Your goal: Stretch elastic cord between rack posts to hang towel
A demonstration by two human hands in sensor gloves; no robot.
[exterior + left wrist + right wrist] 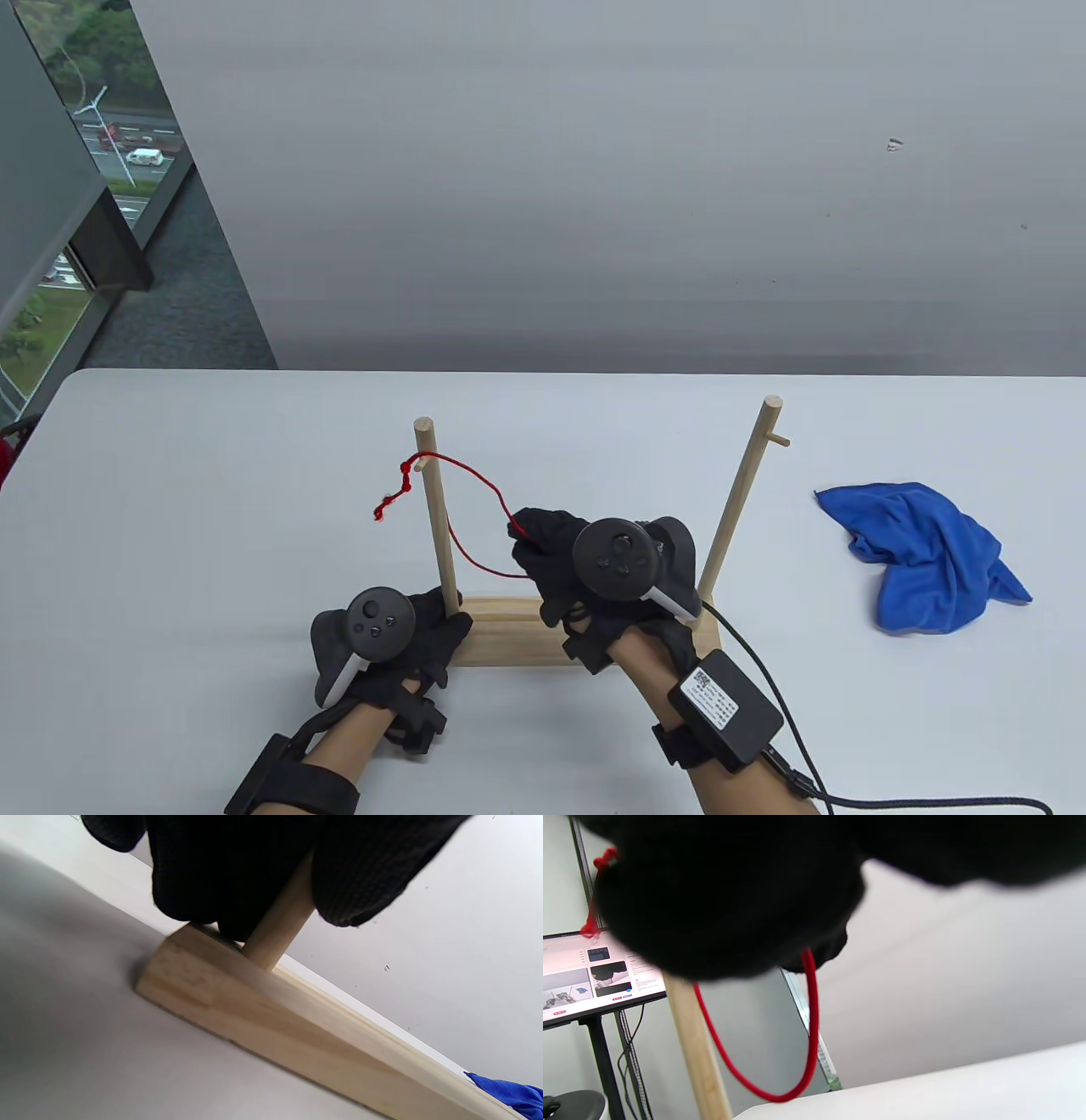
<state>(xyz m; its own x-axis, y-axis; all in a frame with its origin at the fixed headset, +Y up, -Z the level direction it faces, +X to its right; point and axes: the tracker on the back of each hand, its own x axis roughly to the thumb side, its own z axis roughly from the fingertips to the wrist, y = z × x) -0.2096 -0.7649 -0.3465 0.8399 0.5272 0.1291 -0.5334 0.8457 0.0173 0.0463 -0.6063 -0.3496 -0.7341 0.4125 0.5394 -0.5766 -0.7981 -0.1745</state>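
A wooden rack with a flat base (501, 632) stands at the table's front middle, with a left post (434, 501) and a tilted right post (742, 488). A red elastic cord (475, 488) is tied near the left post's top and hangs slack in a loop. My right hand (543, 543) pinches the cord between the posts; the loop also shows in the right wrist view (793, 1052). My left hand (424, 624) grips the left post's foot (280, 929) and rests on the base (297, 1027). A crumpled blue towel (920, 556) lies right of the rack.
The white table (212, 509) ends at a grey wall behind. A black cable (764, 671) runs from my right wrist toward the bottom right. A monitor on a stand (594, 976) shows off to the side in the right wrist view.
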